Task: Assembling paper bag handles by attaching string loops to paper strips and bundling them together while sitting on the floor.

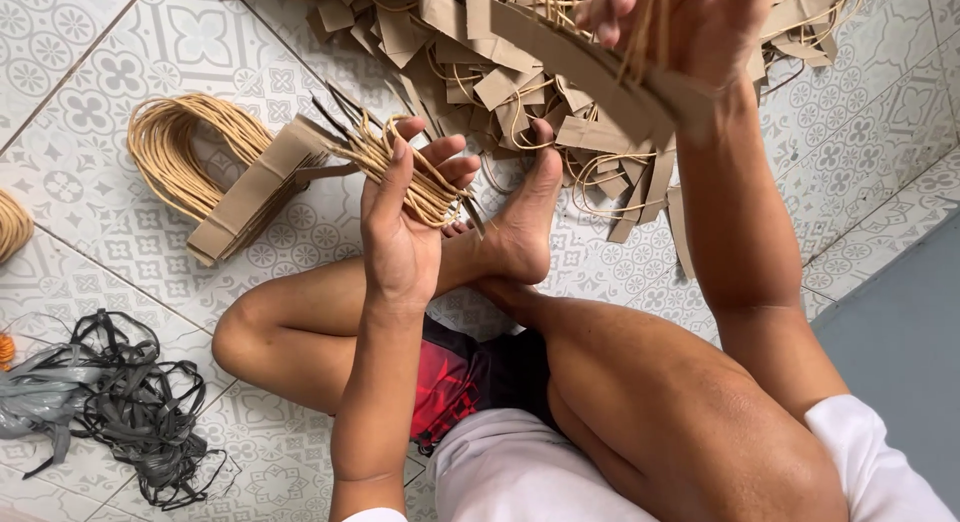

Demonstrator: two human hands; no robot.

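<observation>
Hands (400, 222) gripping cord handles (420, 177), patterned tile floor (90, 72)

A heap of cardboard strips with cord loops (500, 72) lies on the tiled floor (80, 42) at the far middle, beyond the person's foot (520, 222). To its left lies a stacked bundle of cord handles (215, 172), and near left, a tangle of plastic strapping (110, 402). The left hand (400, 232) holds a bunch of cords (415, 167) above the crossed legs, the right hand (690, 22) further off to the right, over the heap.
</observation>
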